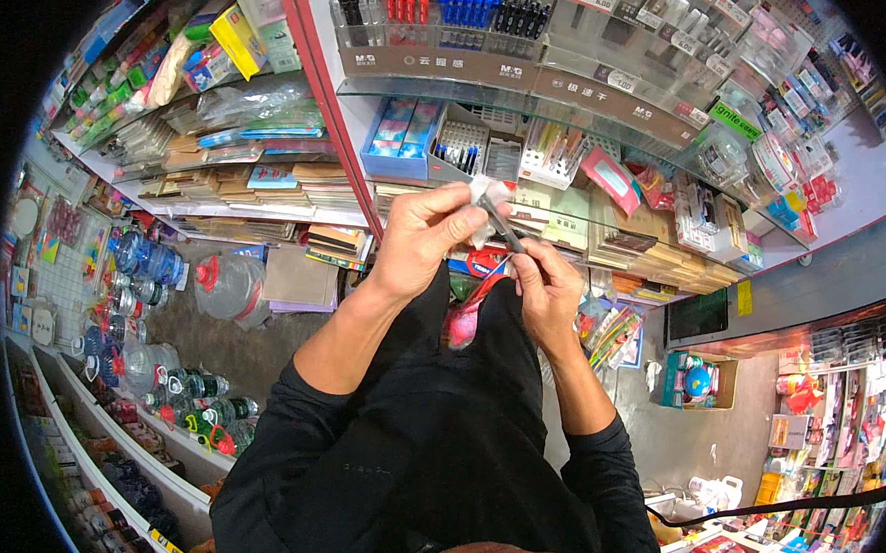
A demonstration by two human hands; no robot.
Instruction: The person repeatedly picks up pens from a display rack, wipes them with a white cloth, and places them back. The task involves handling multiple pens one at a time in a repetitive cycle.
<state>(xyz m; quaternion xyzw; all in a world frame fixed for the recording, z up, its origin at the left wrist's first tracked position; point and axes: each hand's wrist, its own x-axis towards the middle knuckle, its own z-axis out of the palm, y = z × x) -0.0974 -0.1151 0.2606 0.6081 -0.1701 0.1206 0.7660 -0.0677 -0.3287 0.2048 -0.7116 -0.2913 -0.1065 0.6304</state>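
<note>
My left hand (426, 234) pinches a crumpled white tissue or cloth (485, 196) around the upper end of a dark, slender pen-like object (502, 225). The lower end of that object is in the fingers of my right hand (544, 282). Both hands are in front of the lower shelf, above my legs. A red and pink item (465, 319) is seen between my legs, below the hands; a thin strip runs up from it towards my right hand. Whether that strip is held cannot be told.
Ahead stands a shelf with pen racks (457, 7), a blue box (401, 135), a white pen box (554, 155) and stacked notebooks (625, 237). Large plastic bottles (232, 288) stand on the floor at the left. An open carton (723, 385) with a blue ball is at the right.
</note>
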